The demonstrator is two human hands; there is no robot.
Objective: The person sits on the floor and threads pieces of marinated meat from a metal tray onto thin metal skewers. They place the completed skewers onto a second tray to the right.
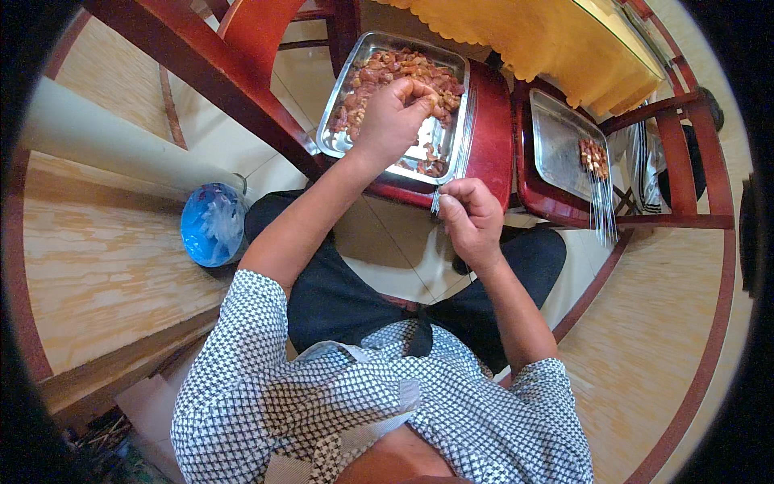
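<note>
A steel tray (387, 164) of raw, cut meat pieces (387, 66) rests on a red wooden chair seat (493, 121) before me. My left hand (396, 115) is over the meat, its thumb and fingertips pinched together on what looks like a small meat piece. Thin metal skewers (464, 142) lie along the tray's right rim, their ends jutting past its near corner. At those ends my right hand (474, 218) has thumb and forefinger closed on skewer metal; how many it grips is hidden.
On another chair to the right, a second steel tray (553, 145) holds several loaded skewers (594, 160), their bare ends overhanging its edge. A yellow cloth (544, 36) hangs beyond. A blue-lined bin (211, 224) stands at left beside a pale pipe (133, 139). A chair's red wooden back (242, 72) slants nearby.
</note>
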